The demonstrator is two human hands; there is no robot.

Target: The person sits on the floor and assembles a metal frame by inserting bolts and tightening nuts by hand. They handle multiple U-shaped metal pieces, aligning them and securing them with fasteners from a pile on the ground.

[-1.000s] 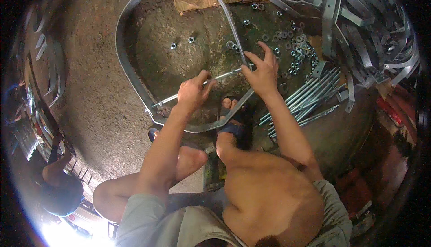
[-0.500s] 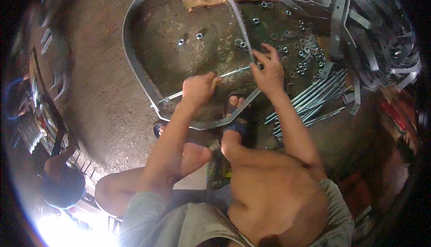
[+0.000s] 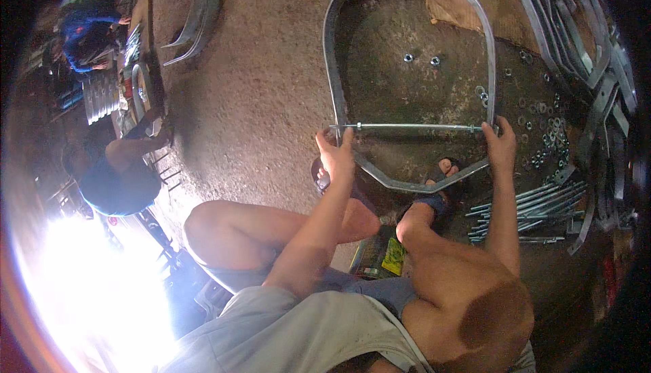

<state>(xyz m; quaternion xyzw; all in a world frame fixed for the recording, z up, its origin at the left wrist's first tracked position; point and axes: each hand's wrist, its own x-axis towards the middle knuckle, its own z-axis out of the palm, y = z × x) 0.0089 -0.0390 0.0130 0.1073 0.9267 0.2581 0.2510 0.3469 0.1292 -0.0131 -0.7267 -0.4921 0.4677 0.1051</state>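
Note:
A large hoop of flat grey metal strap [image 3: 328, 54] stands before me, rounded at its far end and angled at its near end. A threaded rod [image 3: 417, 126] runs straight across it, with nuts on it near both sides. My left hand [image 3: 337, 159] is closed on the hoop's left side at the rod's end, thumb inside and fingers outside. At the opposite end of the rod, my right hand [image 3: 501, 149] grips the hoop's right side between thumb and fingers. Two loose nuts [image 3: 422, 60] lie on the floor inside the hoop.
Right of the hoop lie scattered nuts and washers [image 3: 553, 135], a bundle of threaded rods [image 3: 532, 210] and a pile of bent straps [image 3: 597, 54]. Cardboard [image 3: 461, 7] lies at the back. Curved straps [image 3: 193, 20] rest far left, near two other people [image 3: 119, 176].
My left hand has moved from the rod's middle to its left end. My right hand stays at the right side, now nearer the rod's end. The view has shifted, and the rod looks more level.

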